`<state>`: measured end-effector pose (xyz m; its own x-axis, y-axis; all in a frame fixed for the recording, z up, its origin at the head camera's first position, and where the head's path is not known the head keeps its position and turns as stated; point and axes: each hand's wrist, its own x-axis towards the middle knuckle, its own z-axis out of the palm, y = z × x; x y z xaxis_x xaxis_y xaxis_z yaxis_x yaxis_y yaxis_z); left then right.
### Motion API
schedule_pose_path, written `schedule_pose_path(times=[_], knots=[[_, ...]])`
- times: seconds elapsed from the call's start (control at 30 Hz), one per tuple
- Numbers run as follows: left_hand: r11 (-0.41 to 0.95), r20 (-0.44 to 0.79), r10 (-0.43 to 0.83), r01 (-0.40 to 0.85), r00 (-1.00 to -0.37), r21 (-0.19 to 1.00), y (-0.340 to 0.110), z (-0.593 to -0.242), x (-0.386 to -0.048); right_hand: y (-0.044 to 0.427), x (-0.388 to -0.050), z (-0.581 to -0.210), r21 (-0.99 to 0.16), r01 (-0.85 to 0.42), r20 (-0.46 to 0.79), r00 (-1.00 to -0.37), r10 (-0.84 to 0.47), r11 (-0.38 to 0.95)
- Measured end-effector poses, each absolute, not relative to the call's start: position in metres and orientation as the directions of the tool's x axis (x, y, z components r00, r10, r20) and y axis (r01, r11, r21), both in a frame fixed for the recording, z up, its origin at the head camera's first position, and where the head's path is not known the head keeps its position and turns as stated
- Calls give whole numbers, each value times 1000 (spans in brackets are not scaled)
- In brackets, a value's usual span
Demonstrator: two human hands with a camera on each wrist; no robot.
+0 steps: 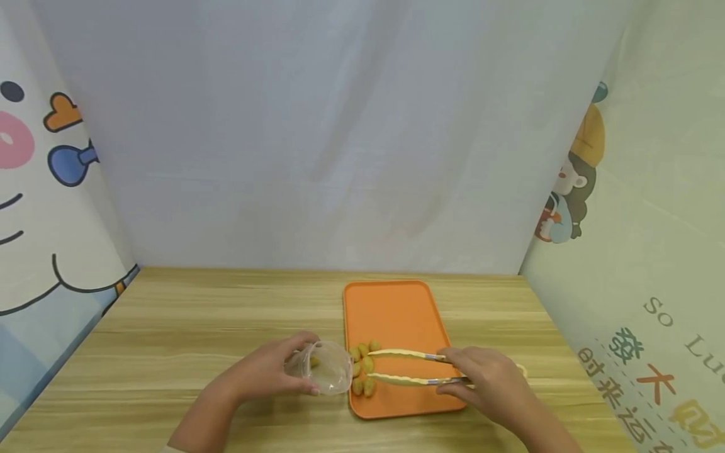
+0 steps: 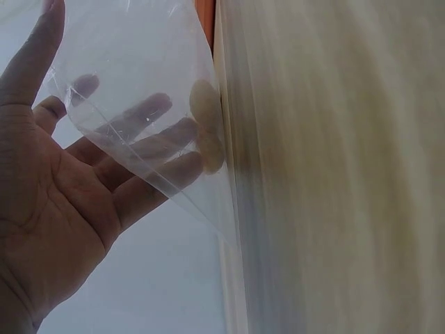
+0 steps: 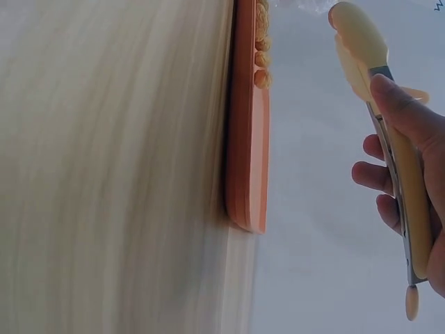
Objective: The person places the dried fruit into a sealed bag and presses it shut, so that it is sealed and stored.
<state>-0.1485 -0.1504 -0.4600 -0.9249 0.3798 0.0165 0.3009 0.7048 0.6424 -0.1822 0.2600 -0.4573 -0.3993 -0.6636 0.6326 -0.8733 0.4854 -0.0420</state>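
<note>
My left hand (image 1: 277,367) grips a clear plastic cup (image 1: 334,371), tipped on its side with its mouth toward the orange tray (image 1: 396,308). Through its wall, yellow-brown nut-like pieces (image 2: 206,125) show near my fingertips in the left wrist view. Several similar pieces (image 1: 368,365) lie in a cluster along the tray's left edge, in front of the cup. My right hand (image 1: 484,380) holds tongs (image 1: 402,380) with cream-coloured tips. Their arms are spread apart and point left over the cluster, and I see no piece pinched between them.
A wood-grain table (image 1: 226,308) lies under everything. Behind it hangs a pale curtain (image 1: 317,138), with printed cloth (image 1: 640,207) at the right side and a cartoon-print cloth (image 1: 45,251) at the left.
</note>
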Motion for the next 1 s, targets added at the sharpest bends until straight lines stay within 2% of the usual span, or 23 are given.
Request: schedule_pose_path(times=[0.33, 0.73, 1.0], knots=[[715, 7, 368, 287, -930, 637, -149, -459, -147, 244, -185, -457, -20, -886, 640, -367, -675, 463], [711, -20, 365, 265, -931, 652, -148, -459, -147, 230, -185, -449, 18, -871, 619, -376, -689, 492], [707, -22, 369, 265, -929, 655, -148, -458, -145, 223, -187, -449, 42, -880, 626, -345, -699, 473]])
